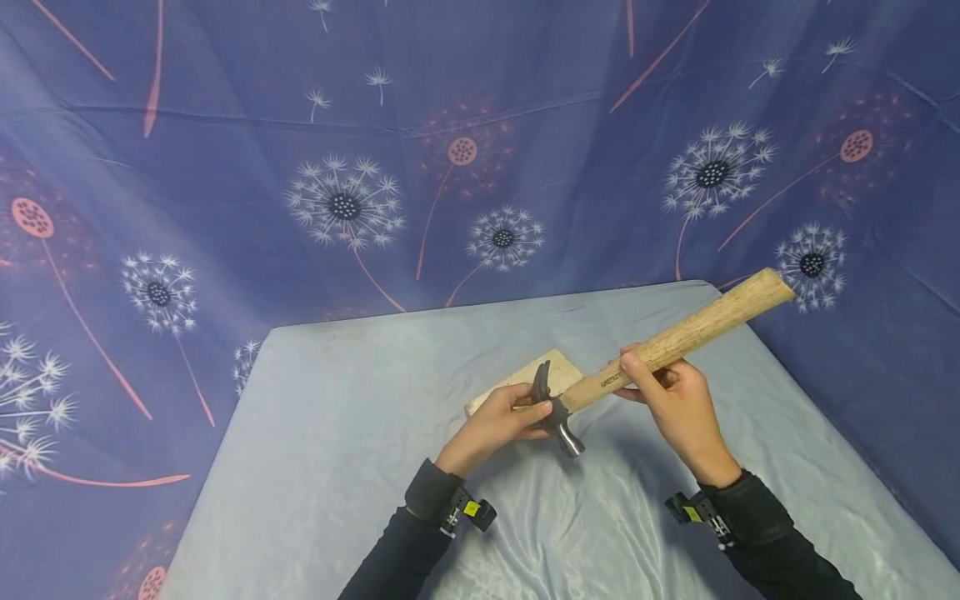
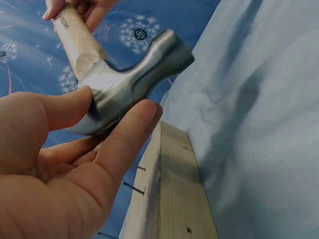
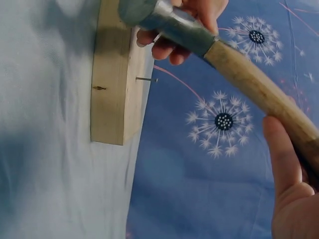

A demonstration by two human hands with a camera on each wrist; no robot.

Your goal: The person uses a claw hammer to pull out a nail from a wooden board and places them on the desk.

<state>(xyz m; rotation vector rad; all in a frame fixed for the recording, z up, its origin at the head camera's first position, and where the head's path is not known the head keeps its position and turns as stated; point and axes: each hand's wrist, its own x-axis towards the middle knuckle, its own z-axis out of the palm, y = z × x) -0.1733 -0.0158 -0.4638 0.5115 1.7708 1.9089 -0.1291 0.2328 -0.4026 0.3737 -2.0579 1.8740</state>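
A claw hammer [image 1: 675, 337] with a pale wooden handle is held up above the table, its handle slanting up to the right. My left hand [image 1: 501, 423] pinches the steel head between thumb and fingers, as the left wrist view shows close up at the head [image 2: 124, 84]. With thumb and fingers my right hand [image 1: 678, 408] grips the handle partway along. Behind the hammer head lies a wooden block [image 1: 555, 367] on the table. Several nails stick out of the block, one nail [image 2: 133, 188] showing in the left wrist view and another nail [image 3: 146, 79] in the right wrist view.
A light blue satiny cloth [image 1: 337, 442] covers the table. Behind and beside it hangs a blue-purple curtain [image 1: 570, 167] with a dandelion print. Each wrist wears a dark band with a small camera [image 1: 480, 512].
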